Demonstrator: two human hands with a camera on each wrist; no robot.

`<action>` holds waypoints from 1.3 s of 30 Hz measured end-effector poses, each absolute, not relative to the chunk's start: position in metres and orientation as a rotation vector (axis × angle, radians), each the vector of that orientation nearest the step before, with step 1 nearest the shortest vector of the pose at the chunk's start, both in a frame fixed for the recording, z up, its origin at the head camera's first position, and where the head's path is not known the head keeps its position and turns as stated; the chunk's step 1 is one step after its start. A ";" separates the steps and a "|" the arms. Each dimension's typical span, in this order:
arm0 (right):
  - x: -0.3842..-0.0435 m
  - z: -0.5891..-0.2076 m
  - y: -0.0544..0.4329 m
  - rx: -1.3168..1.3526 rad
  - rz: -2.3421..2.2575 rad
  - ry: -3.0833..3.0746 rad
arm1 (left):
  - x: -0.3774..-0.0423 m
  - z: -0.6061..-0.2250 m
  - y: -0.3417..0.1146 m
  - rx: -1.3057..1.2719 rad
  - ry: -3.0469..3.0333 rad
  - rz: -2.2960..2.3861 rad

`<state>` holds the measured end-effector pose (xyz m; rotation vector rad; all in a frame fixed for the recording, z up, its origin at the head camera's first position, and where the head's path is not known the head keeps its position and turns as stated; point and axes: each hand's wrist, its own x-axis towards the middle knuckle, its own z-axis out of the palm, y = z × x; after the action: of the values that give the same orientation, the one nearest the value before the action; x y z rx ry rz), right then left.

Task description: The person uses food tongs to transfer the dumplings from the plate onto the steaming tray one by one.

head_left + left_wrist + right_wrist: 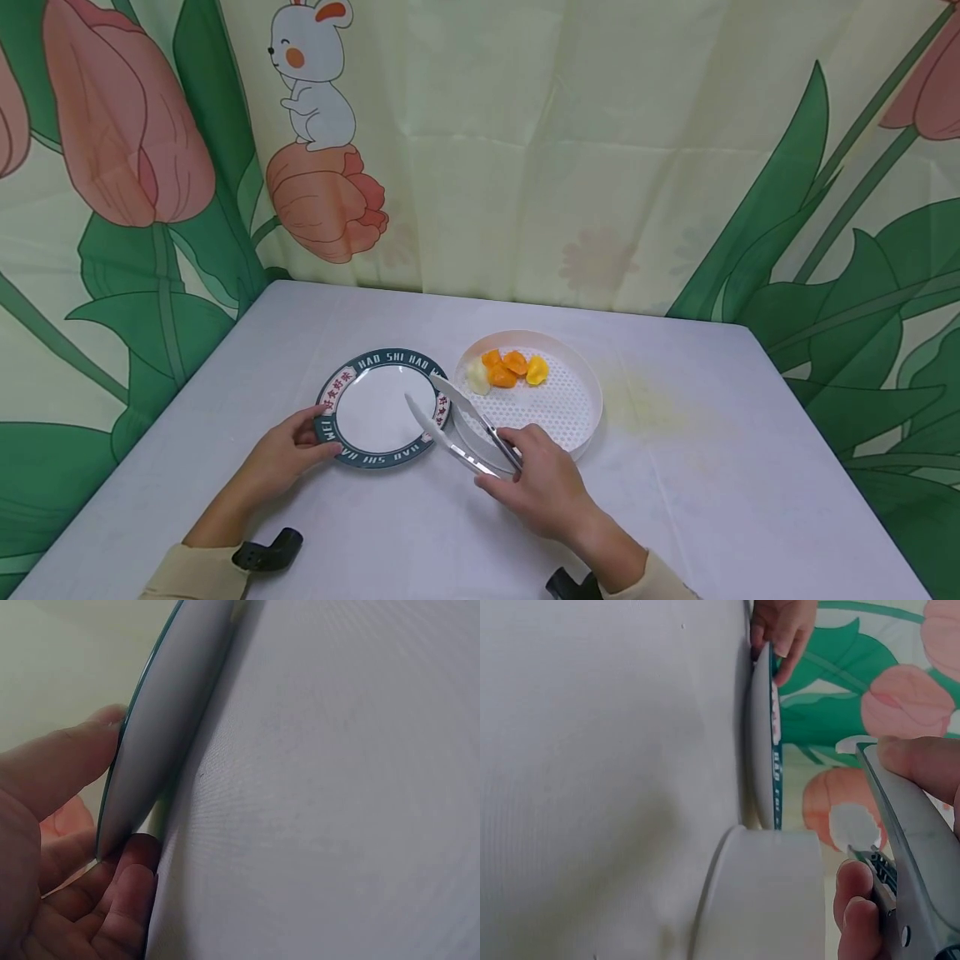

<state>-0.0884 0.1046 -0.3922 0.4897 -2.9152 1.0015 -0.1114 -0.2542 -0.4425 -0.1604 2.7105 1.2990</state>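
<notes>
My left hand (281, 457) holds the near-left rim of a round plate (378, 408), white in the middle with a dark green lettered border. In the left wrist view the thumb (67, 761) lies on the rim's upper side and curled fingers (127, 900) are below it. My right hand (547, 483) grips metal tongs (467, 407) with pale tips. Their arms are spread, with nothing between them, over the plate's right side. In a round white tray (562, 417) lie several orange pieces (502, 377), a yellow piece (537, 370) and a pale piece (477, 377).
The tray stands close to the plate's right side, on a white tablecloth (405, 533). A faint yellowish stain (648, 404) marks the cloth right of the tray. Behind the table hangs a curtain (510, 167) printed with tulips and a rabbit.
</notes>
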 end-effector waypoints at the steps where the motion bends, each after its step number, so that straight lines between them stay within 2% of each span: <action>1: -0.088 -0.393 0.104 0.500 1.001 -2.912 | -0.111 -0.443 -0.254 -0.162 2.709 1.300; 39: -0.088 -0.409 0.081 0.581 0.922 -3.003 | -0.110 -0.439 -0.254 -0.163 2.712 1.295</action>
<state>-0.0875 0.0809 -0.4093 0.5811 -3.0027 0.9220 -0.1104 -0.2538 -0.4393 -0.1627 2.7116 1.2949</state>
